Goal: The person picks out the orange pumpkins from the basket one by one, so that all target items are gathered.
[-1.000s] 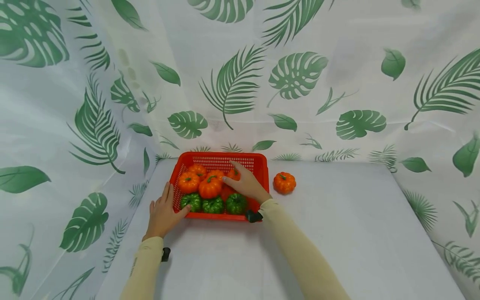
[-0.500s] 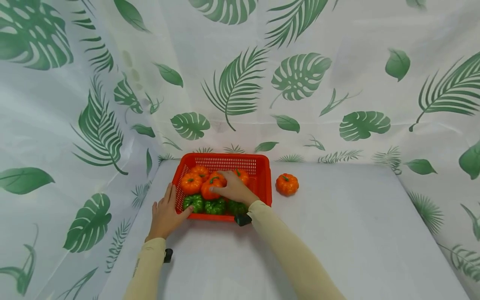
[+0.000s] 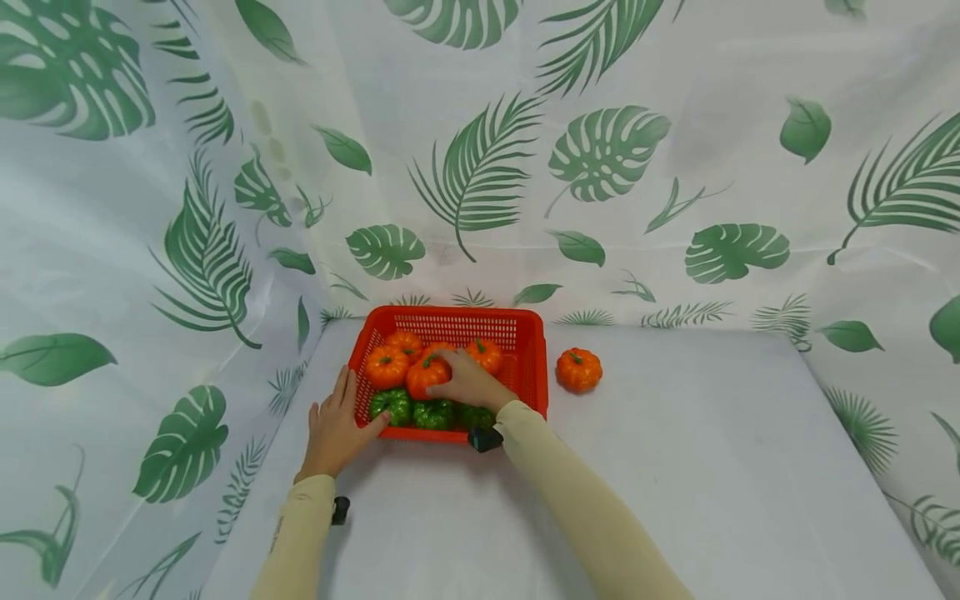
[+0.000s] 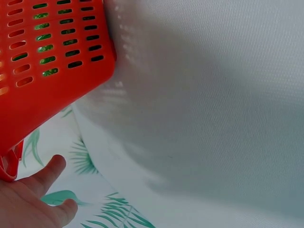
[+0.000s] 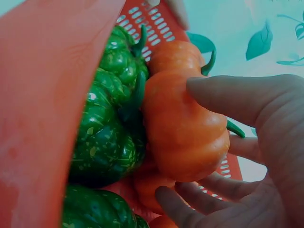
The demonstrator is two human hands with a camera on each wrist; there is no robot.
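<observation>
A red plastic basket (image 3: 459, 313) holds small orange pumpkins and green pumpkins. My right hand (image 3: 472, 380) is inside it and grips an orange pumpkin (image 3: 424, 381). In the right wrist view, the thumb lies on one side of that orange pumpkin (image 5: 185, 130) and the fingers curl round the other. My left hand (image 3: 335, 431) rests at the basket's left front corner, fingers extended along the left rim and thumb by the front rim. Green pumpkins (image 3: 392, 405) line the basket's front; one is partly hidden under my right hand.
Another orange pumpkin (image 3: 579, 370) sits on the white table (image 3: 697, 450), right of the basket. Other orange pumpkins (image 3: 387, 367) lie in the basket's back and left. Leaf-printed sheeting (image 3: 615, 250) rises behind the table and at its sides.
My right hand has moved left and down within the basket, from the right orange pumpkin to the middle one, and now grips it. The left hand stays at the corner.
</observation>
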